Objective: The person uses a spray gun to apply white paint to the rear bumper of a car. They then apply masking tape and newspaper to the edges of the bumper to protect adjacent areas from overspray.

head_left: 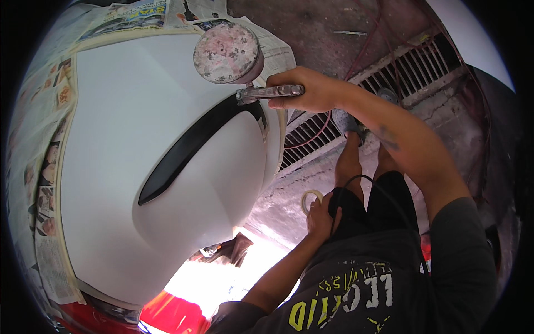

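Above the white car panel (pixel 150 145), the right hand (pixel 308 89) is closed tight around a spray gun (pixel 250 78) with a paint-spotted cup. Down by the leg, the left hand (pixel 320 217) holds a tape roll (pixel 310 197).

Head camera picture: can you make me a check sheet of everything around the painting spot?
Surface: white car panel with a dark curved slot; it looks smooth and evenly white.
Job's things: spray gun with a paint-spattered cup on top, held over the panel's right edge; roll of masking tape.
Clutter: newspaper masking taped round the panel; red bodywork shows below.
Hands: right hand grips the spray gun; left hand holds the tape roll near the leg.
Cables: a black hose or cable loops across the person's lap; a thin red line lies on the floor.
Surroundings: stained concrete floor with a metal drain grate.
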A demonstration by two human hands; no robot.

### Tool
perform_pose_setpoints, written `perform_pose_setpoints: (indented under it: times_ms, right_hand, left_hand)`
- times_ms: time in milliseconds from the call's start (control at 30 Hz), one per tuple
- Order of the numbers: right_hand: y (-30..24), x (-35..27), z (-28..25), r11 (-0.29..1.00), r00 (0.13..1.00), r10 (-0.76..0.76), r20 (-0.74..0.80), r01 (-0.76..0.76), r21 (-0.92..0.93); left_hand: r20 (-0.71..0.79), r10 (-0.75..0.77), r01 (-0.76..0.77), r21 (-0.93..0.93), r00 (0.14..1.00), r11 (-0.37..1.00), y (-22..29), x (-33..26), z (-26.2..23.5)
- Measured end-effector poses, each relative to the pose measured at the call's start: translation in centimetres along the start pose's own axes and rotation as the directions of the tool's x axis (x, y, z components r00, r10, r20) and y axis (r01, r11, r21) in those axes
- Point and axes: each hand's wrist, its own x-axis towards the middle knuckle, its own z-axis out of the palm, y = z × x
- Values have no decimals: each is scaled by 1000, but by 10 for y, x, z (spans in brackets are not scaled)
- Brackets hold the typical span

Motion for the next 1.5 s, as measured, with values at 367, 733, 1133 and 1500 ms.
perform_pose_setpoints:
  times_ms: [367, 733, 1133, 1500]
  right_hand:
    - [-19, -12, 1, 998, 999, -34, 31, 32, 50]
    - [66, -39, 2, 991, 993, 94, 73, -86, -105]
    - [75, -89, 67, 976, 981, 185, 61, -176, -125]
    - [6, -275, 160, 778, 989, -47, -143, -54, -625]
  left_hand:
    - [-18, -41, 40, -33, 999, 999, 14, 4, -8]
    - [-92, -189, 169, -194, 978, 966, 43, -21, 35]
    - [-132, -474, 413, -329, 870, 849, 18, -122, 122]
    - [-110, -789, 574, -626, 604, 527, -145, -374, 339]
